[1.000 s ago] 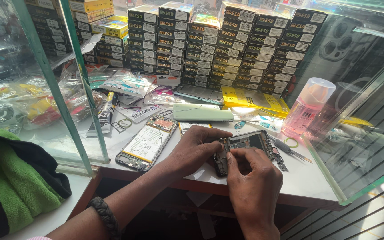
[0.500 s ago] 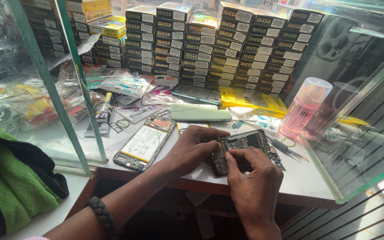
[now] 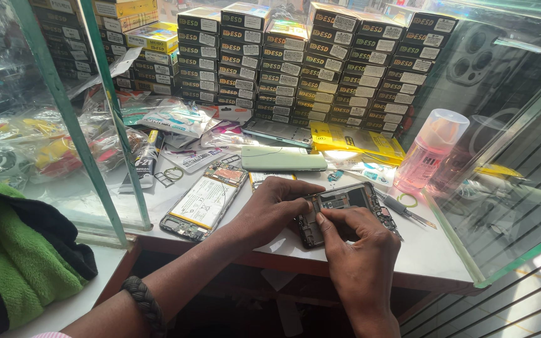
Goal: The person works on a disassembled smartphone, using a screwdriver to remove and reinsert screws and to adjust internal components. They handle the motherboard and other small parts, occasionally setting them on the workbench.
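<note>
The white table [image 3: 433, 250] is a narrow working spot hemmed in on three sides: a green-edged glass pane [image 3: 76, 125] stands on the left, a second glass wall [image 3: 502, 206] runs along the right, and a wall of stacked small boxes [image 3: 320, 62] closes the back. The front edge, nearest the person, is the only open side, and both forearms come in over it. Bare table shows mainly to the right of the hands, up to the glass.

The opened phone [image 3: 345, 209] lies flat near the front edge, slightly right of centre, its back cover off so that dark boards, metal shields and a black inner frame are exposed. The left hand [image 3: 270, 209] rests on its left end, fingers curled over the rim, its grip closed on the frame to steady it. The right hand [image 3: 361, 256] sits over the lower right part, thumb and forefinger pinched together and pressing on the inside near the lower left corner; whether they have hold of a small part I cannot tell.

Just left of the hands lies a second opened phone [image 3: 205, 200] with a white battery showing. Behind them is a pale green phone back [image 3: 283, 159], then a yellow packet [image 3: 355, 139]. A pink bottle [image 3: 430, 150] stands at the right, with a screwdriver [image 3: 405, 209] lying between it and the phone
</note>
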